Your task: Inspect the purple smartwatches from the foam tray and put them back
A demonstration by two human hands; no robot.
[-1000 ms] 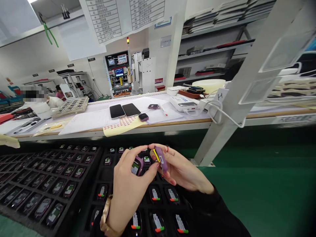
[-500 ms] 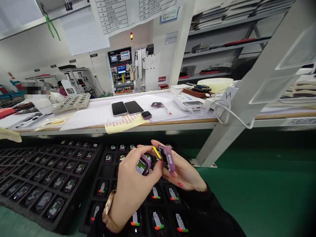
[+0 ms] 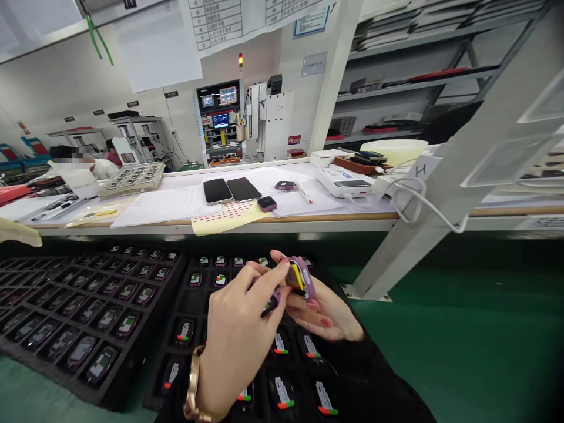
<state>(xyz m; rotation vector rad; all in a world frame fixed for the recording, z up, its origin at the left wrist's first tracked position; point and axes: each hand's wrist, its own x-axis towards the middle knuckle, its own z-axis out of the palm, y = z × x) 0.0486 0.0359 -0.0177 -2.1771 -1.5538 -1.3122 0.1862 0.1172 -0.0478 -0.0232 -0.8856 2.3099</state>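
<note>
My right hand (image 3: 328,308) grips a purple watch case (image 3: 309,281) by its edges, its open inner side facing left. A flat yellow piece (image 3: 296,277) sits at that opening; whether it is fully seated I cannot tell. Fingertips of my left hand (image 3: 240,323), which wears a gold wristwatch (image 3: 192,385), touch the yellow piece. Tucked under the left fingers is a second purple-rimmed watch part (image 3: 272,302), mostly hidden. Both hands are above a black foam tray (image 3: 190,305) with watch units in its pockets, some carrying red-green labels.
Another black tray (image 3: 140,336) of watch units lies to the left. On the bench (image 3: 330,220) behind are two phones (image 3: 217,191), a purple watch (image 3: 267,204), papers and a white device (image 3: 346,185). A slanted white post (image 3: 396,235) stands at right. A person sits far left.
The yellow piece has swung from edge-on to facing me and moved into the case opening. The part under my left fingers has turned, hiding its screen. The view has shifted slightly.
</note>
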